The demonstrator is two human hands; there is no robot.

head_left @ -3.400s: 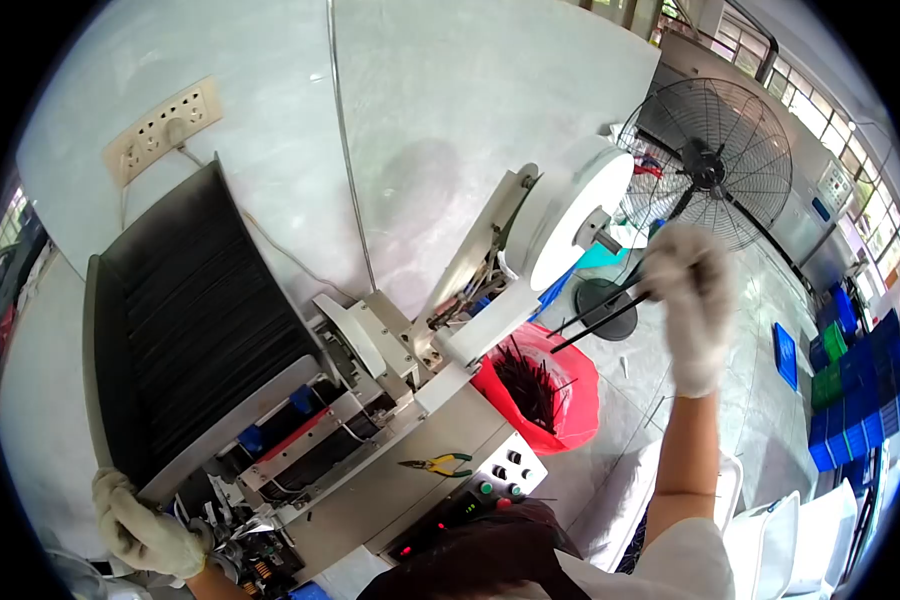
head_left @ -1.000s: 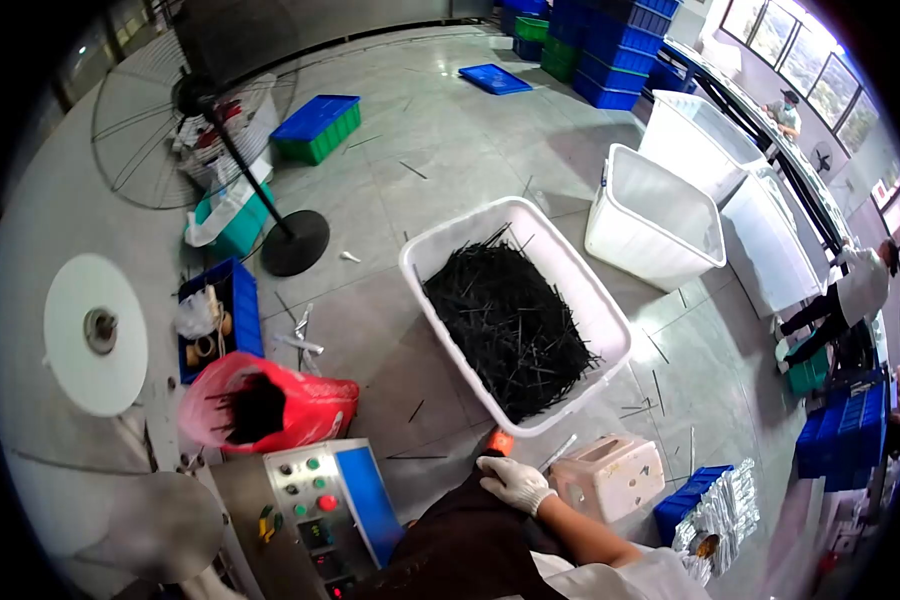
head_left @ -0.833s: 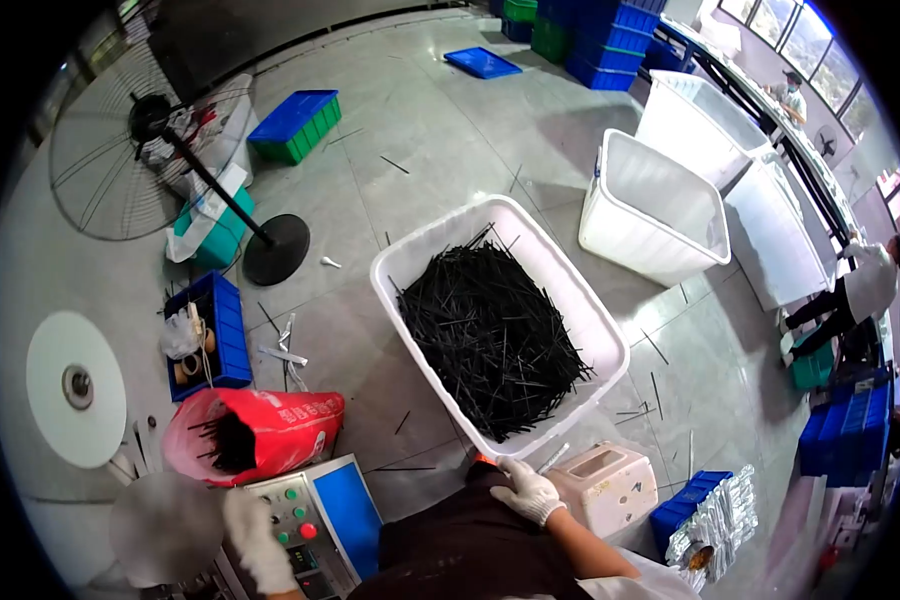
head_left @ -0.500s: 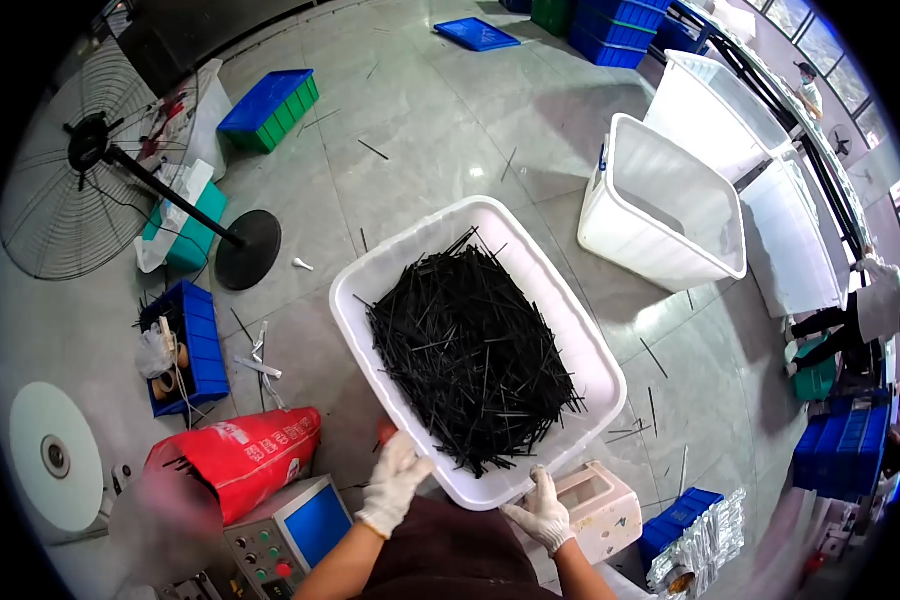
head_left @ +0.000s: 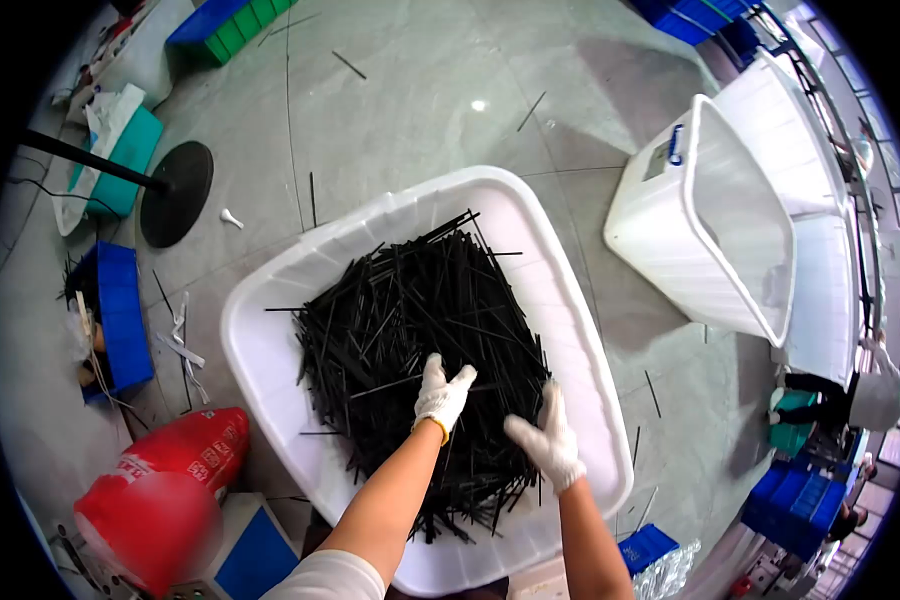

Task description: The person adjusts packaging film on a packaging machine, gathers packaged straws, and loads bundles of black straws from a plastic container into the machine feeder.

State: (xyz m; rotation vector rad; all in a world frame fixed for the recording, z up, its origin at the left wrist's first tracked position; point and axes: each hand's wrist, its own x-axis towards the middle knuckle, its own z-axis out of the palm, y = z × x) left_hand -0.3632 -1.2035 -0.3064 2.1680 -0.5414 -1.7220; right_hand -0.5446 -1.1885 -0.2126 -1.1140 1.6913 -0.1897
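Note:
A large white plastic tub (head_left: 560, 250) stands in front of me, heaped with thin black sticks or tubes (head_left: 410, 310); I cannot tell which. Wearing a white knit glove, my left hand (head_left: 442, 394) is over the middle of the heap, thumb and fingers apart, at or just above the sticks. My right hand (head_left: 550, 437), gloved the same way, reaches over the heap's right edge near the tub wall. Its thumb is spread from its fingers and it holds nothing visible.
White bins (head_left: 710, 220) stand at the right, with a person (head_left: 875, 390) beyond. On the left are a fan base (head_left: 177, 195), a blue crate (head_left: 125, 320) and a red bag (head_left: 160, 490). Stray black sticks (head_left: 349, 65) lie on the grey floor.
Both hands have left the tub's near rim and reached forward over the black heap. My view has moved closer, so the tub looks larger.

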